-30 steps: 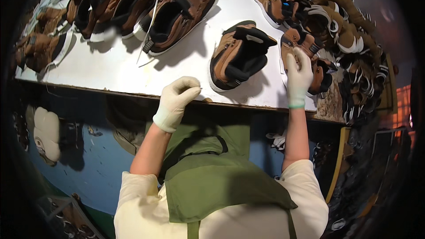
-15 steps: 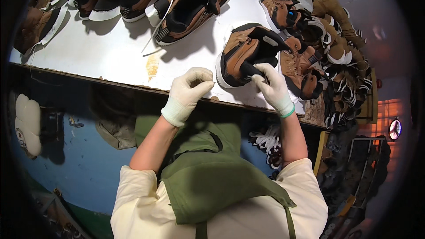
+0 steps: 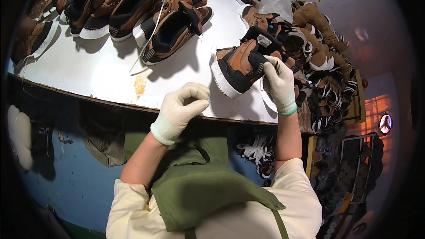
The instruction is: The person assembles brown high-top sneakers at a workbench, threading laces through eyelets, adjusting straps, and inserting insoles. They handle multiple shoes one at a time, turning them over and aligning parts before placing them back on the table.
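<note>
A brown and black shoe (image 3: 237, 64) with a white sole is tilted up over the table's near part, its sole side turned toward me. My right hand (image 3: 280, 82), in a white glove with a green cuff edge, grips it by the padded collar. My left hand (image 3: 181, 110), gloved as well, hovers over the table's front edge, left of the shoe and apart from it. Its fingers are curled toward the thumb; whatever they pinch, if anything, is hidden. A similar shoe (image 3: 170, 33), with a pale lace or strip beside it, stands farther left.
More brown shoes (image 3: 128, 11) line the back left of the white table (image 3: 102, 77). At the right, shoes (image 3: 325, 53) are heaped beside a clear plastic bag (image 3: 275, 5). White-laced shoes (image 3: 256, 150) lie below the table edge. A pale cushioned seat (image 3: 20, 137) is at far left.
My right hand has raised and tilted the shoe, exposing more of its sole. My left hand stays curled, with a slightly wider gap between thumb and fingers. The whole view has shifted a little.
</note>
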The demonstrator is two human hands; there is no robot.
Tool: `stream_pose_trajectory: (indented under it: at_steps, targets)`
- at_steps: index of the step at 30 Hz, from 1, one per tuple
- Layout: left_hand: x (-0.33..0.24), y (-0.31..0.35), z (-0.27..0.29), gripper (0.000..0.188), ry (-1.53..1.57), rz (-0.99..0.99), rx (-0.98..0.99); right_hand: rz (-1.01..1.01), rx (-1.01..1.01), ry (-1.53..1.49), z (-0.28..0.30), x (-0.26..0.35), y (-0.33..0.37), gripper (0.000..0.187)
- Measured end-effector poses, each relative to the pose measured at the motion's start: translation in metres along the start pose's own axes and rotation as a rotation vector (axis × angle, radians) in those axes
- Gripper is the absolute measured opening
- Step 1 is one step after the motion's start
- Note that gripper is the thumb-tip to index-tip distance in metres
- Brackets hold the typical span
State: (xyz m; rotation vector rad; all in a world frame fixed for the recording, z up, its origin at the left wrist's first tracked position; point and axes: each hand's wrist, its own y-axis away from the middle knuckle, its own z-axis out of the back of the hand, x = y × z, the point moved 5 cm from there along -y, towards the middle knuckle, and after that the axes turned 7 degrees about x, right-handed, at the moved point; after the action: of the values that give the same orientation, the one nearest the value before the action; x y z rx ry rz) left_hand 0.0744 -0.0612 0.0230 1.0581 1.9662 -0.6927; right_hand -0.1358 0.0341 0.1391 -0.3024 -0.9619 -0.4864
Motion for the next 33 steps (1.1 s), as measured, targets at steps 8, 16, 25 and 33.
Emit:
stream_pose_trajectory:
  at_steps: [8,16,25,33]
  targets:
    - [-0.039,-0.027,-0.013,0.011,-0.167,-0.210,0.054,0.071,-0.019,0.030,0.013,0.029,-0.014,0.023]
    - [-0.048,-0.044,-0.032,0.009,-0.241,-0.232,0.085,0.061,0.004,-0.001,0.011,0.035,-0.013,0.022]
    - [-0.048,-0.052,-0.035,0.012,-0.313,-0.166,0.071,0.164,0.003,0.038,0.004,0.038,-0.009,0.022]
    - [-0.057,-0.053,-0.042,0.012,-0.429,-0.122,0.087,0.140,0.011,0.095,0.007,0.041,-0.009,0.025]
